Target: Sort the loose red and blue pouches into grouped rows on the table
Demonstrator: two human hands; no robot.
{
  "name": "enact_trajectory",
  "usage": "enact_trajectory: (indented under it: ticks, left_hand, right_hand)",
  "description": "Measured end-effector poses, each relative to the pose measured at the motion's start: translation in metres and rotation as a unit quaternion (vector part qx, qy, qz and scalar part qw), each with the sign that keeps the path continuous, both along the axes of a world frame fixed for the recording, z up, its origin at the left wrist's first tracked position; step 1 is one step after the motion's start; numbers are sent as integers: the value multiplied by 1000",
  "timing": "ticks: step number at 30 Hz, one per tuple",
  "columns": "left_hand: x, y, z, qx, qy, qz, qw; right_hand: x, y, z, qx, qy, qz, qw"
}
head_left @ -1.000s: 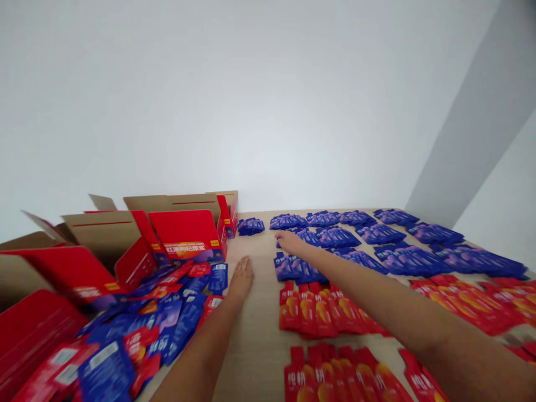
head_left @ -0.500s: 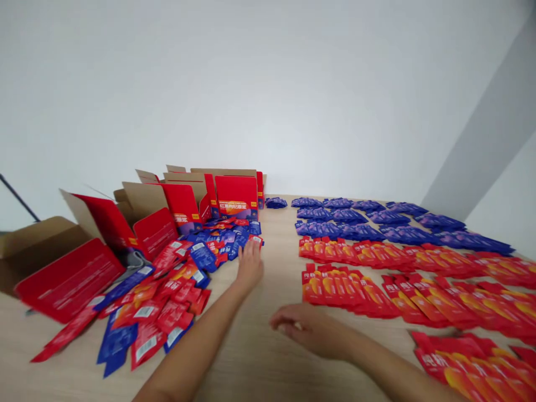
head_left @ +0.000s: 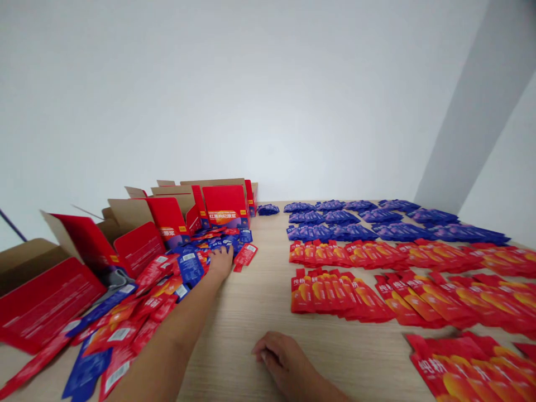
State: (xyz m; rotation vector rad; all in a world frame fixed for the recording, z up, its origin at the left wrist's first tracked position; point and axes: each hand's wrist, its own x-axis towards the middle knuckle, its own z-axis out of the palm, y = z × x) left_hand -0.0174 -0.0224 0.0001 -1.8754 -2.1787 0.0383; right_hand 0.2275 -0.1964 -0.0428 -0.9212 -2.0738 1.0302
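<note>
A mixed pile of red sachets (head_left: 161, 312) and blue sachets (head_left: 191, 269) covers the left side of the table. My left hand (head_left: 221, 262) reaches onto the pile's right side, fingers apart and touching the sachets; its fingertips are partly lost among them. Just right of that hand, a single red sachet (head_left: 246, 255) lies on the wood. My right hand (head_left: 282, 360) is low in the middle of the view, above the bare wood, with its fingers curled in and no sachet showing in it.
Opened red cardboard boxes (head_left: 226, 205) stand in rows behind and left of the pile. Overlapping rows of red sachets (head_left: 339, 293) fill the right side, with rows of blue sachets (head_left: 330, 231) behind them. A small blue stack (head_left: 268, 209) sits by the wall.
My left hand has moved left, off the red sachet at the pile's edge and onto the blue ones. My right hand has drawn closer to me and curled more. The view has shifted slightly.
</note>
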Motion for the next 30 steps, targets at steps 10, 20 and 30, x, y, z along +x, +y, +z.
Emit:
enact_trajectory:
  ticks: [10, 20, 30]
  left_hand:
    - [-7, 13, 45, -22, -55, 57, 997]
    - [-5, 5, 94, 140, -262, 76, 952]
    - [67, -82, 42, 164, -660, 17, 733]
  right_hand:
    - [-3, 4, 0, -20, 17, 11, 1000]
    - [-4, 4, 2, -40, 12, 29, 999]
    - [2, 26, 14, -193, 286, -214, 914]
